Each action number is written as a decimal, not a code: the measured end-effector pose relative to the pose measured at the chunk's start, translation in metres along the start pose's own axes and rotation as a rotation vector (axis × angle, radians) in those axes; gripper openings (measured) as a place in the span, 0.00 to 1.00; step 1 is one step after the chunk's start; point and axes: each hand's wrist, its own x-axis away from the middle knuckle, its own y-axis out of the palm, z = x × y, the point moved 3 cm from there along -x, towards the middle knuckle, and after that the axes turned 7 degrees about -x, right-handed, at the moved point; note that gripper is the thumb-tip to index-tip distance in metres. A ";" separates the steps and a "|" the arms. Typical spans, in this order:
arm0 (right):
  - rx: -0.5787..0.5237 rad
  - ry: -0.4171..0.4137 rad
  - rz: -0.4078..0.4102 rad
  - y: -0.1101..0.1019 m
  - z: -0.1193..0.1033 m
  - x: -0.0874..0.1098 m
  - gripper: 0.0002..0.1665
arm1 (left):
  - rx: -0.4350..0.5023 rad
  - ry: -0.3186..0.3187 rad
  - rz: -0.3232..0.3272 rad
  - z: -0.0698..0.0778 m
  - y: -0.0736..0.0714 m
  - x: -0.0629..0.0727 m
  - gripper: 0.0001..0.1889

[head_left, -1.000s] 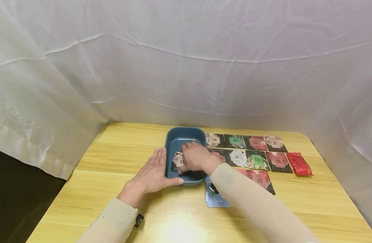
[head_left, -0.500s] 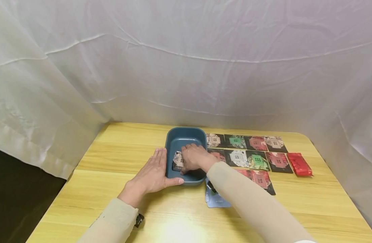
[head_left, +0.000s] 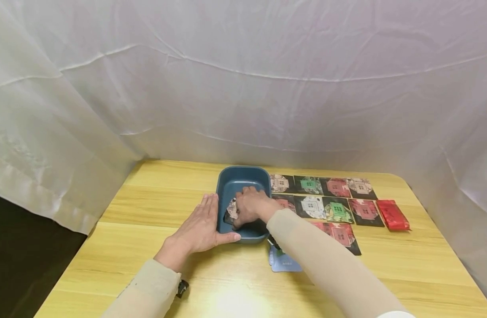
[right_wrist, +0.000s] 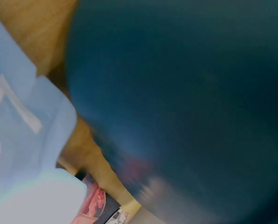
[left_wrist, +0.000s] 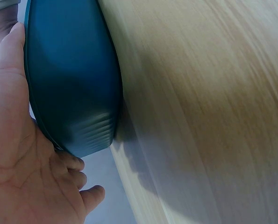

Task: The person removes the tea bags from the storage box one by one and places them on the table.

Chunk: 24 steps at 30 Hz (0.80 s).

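Observation:
A dark blue rectangular bin (head_left: pixel 243 174) stands at the middle of the table. Inside it, my right hand (head_left: pixel 252 205) pinches a small dark sachet (head_left: pixel 232 212) with a pale printed pattern; the sachet stands tilted, and part of it is behind the fingers. Along the bin's left side lies my left hand (head_left: pixel 194 227), fingers straight and thumb over the near rim. The left wrist view has the left palm (left_wrist: pixel 22 144) against the bin's outer wall (left_wrist: pixel 73 70). In the right wrist view the bin's wall (right_wrist: pixel 185 93) fills most of the picture, and the right hand is hidden.
Right of the bin, printed sachets (head_left: pixel 311 206) lie flat in rows on the wooden table (head_left: pixel 148 212). A red packet (head_left: pixel 393 215) lies at the rows' right end. Light blue packets (head_left: pixel 285 263) are partly under the right forearm. A pale curtain (head_left: pixel 243 88) hangs behind.
My right hand has shifted slightly left within the bin, and the sachet in it has tipped up from a flatter position. The left hand and the bin have stayed still.

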 end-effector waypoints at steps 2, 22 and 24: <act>0.007 0.009 0.006 0.000 -0.002 0.000 0.56 | -0.001 0.000 0.000 0.000 0.000 0.000 0.73; -0.003 -0.064 0.069 -0.012 0.009 0.009 0.50 | 0.012 0.001 -0.007 0.000 0.000 -0.001 0.73; -0.015 -0.077 0.087 -0.017 0.011 0.012 0.48 | -0.001 -0.003 -0.011 0.000 -0.001 -0.001 0.73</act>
